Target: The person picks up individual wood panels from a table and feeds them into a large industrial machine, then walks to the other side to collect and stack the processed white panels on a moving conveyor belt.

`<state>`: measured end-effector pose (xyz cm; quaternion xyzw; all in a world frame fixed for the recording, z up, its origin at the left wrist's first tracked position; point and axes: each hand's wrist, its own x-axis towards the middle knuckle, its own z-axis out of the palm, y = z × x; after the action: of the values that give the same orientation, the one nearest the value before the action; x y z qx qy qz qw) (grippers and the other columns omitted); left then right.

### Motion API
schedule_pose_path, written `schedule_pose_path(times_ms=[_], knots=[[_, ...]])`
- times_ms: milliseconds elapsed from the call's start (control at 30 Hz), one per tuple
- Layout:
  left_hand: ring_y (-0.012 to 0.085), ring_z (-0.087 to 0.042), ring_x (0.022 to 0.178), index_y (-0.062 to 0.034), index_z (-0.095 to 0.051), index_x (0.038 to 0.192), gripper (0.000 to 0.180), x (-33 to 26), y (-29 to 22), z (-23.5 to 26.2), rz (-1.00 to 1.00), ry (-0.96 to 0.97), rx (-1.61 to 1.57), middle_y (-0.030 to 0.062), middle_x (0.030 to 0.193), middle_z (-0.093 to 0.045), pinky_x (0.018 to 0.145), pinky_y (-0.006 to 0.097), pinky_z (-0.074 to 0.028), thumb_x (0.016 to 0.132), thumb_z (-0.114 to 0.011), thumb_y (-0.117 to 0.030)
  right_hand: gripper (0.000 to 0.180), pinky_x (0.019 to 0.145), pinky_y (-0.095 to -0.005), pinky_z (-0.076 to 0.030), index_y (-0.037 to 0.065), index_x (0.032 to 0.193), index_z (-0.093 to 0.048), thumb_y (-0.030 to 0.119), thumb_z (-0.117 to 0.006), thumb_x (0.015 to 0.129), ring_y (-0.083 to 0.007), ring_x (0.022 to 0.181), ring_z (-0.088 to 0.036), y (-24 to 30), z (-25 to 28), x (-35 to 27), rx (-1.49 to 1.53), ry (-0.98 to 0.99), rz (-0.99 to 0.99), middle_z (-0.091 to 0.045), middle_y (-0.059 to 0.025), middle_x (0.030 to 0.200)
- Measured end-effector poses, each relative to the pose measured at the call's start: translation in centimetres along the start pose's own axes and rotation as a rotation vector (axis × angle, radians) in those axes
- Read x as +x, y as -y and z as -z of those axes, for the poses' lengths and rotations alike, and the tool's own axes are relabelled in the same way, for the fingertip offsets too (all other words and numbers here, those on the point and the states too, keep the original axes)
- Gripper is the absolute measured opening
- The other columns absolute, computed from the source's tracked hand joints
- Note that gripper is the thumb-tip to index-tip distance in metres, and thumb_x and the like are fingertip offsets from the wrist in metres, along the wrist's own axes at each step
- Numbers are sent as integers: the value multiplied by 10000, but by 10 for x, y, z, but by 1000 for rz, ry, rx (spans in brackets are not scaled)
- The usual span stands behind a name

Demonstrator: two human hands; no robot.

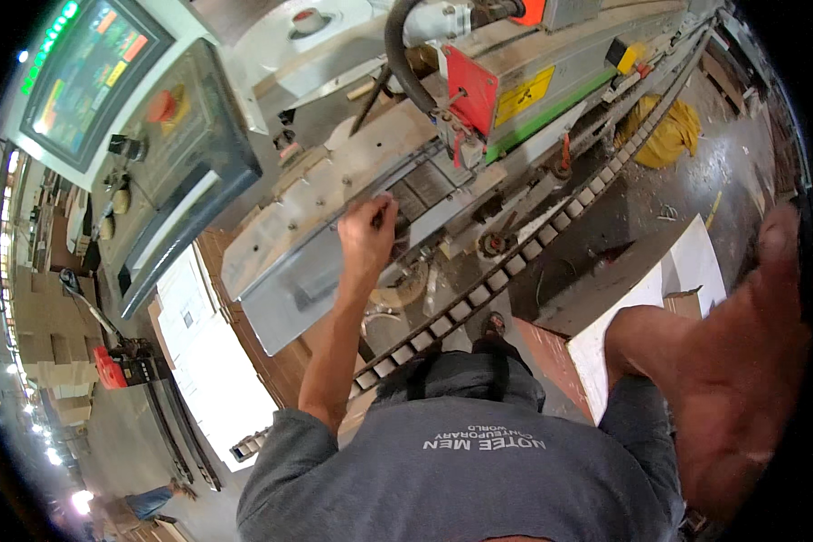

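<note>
**One hand on the feed table, the other up by the lens**

Looking straight down over a grey t-shirt (pixel 479 470) at a workshop floor (pixel 741 172), concrete, dusty, with scraps lying about. Nearest thing on the right is one white-faced board (pixel 668 289) with a brown edge, sitting just beside the person's right leg. The right hand (pixel 759 361) is lifted very close to the camera, big and blurred, so I can't tell whether the fingers are curled or spread, or whether it holds anything.

A bit further out, the left hand (pixel 367 233) reaches forward with fingers curled together, pressing on the dusty metal feed table (pixel 334 208) of the machine, right at the edge of a ribbed dark plate (pixel 424 185). One long chain track (pixel 551 226) of pale pads runs diagonally from near left to far right.

Further still: one red guard (pixel 468 90), one yellow label (pixel 524 95), a black hose (pixel 402 54). Far left, one control screen (pixel 85 68) lit up, with a red button (pixel 160 106) below it. Far right, one yellow bag (pixel 664 131) slumped on the floor; contents not visible.
</note>
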<state>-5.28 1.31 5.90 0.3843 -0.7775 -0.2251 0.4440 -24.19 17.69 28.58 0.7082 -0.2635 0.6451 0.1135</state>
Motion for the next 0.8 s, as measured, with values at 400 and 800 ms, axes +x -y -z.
schedule_pose_path(times_ms=[400,800], knots=[[312,-707,975,-148,-771,1012,218,-139,60,124,239,-14,-45,59,1069,-748,877,379,-539,865,-737,-306,498,829,-347,-521,48,1281,-611,76,-752,804,-241,1070,-578,100,12,57,-169,55,139,-615,-131,1284],[185,-534,640,38,-700,978,114,-115,-35,28,22,259,-113,121,813,-659,581,315,-432,890,-633,14,524,893,-403,-548,87,1276,-629,124,-799,782,-291,1168,-568,139,203,-38,-1142,11,-137,-615,-136,1269]])
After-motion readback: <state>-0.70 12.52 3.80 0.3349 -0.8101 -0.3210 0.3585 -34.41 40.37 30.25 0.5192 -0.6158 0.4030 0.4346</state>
